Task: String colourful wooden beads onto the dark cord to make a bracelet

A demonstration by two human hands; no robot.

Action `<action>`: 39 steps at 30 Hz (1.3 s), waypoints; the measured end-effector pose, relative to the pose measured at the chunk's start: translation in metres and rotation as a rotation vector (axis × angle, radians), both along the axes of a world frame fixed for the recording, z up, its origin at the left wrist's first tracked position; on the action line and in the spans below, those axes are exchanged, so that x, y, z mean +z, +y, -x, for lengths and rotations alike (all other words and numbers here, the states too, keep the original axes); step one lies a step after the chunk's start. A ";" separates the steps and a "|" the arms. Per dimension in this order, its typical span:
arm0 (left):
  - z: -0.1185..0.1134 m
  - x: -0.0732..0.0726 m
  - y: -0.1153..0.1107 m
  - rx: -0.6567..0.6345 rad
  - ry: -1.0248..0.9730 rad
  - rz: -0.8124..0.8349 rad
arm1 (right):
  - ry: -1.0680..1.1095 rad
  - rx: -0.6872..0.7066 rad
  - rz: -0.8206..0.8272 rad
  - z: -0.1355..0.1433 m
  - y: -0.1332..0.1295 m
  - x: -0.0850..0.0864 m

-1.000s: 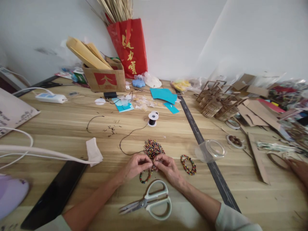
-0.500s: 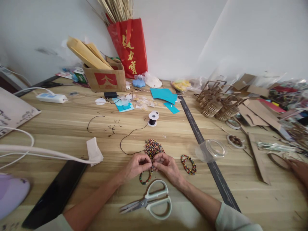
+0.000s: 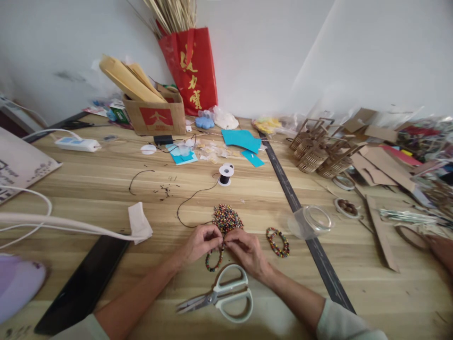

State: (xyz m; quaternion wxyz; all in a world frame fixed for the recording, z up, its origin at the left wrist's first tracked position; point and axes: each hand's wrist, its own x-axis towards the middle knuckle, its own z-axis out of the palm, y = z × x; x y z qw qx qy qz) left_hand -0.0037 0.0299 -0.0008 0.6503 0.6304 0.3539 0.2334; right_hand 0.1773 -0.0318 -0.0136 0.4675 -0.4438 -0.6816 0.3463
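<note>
The left hand (image 3: pixel 201 244) and the right hand (image 3: pixel 247 246) come together over the pale, wood-grained desk (image 3: pixel 247 191), each grip pinching the top of a small loop of round multicoloured beads (image 3: pixel 212 269); the bit of cord between the fingertips is too small to make out. The loop droops from between the two grips toward the wearer. Just beyond them sits a heap of loose multicoloured beads (image 3: pixel 227 216), and farther beyond stands a white spool wound with black cord (image 3: pixel 225 178), its thin black line (image 3: pixel 178 210) curving leftward and back toward the left grip. Right of the right grip, apart from it, lie overlapping rings of multicoloured beads (image 3: pixel 282 254). Nearer the wearer than both grips are metal-bladed scissors with pale green handles (image 3: pixel 211 298), blades pointing left. Well left of the left grip lies a folded white paper (image 3: pixel 139 221); far right of the right grip shows another person's hand (image 3: pixel 440 249).
</note>
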 end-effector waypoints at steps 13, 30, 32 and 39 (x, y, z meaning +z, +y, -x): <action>0.002 -0.006 0.003 -0.069 -0.019 -0.022 | -0.580 0.116 -0.446 -0.012 -0.001 0.004; 0.003 -0.001 0.002 -0.081 0.021 0.142 | -0.151 0.026 -0.073 -0.007 0.006 0.005; 0.003 -0.003 0.003 -0.094 0.012 0.133 | -0.120 -0.003 -0.019 -0.007 0.007 0.004; 0.006 -0.008 0.005 -0.120 0.035 0.090 | 0.045 -0.072 0.151 -0.005 0.005 0.010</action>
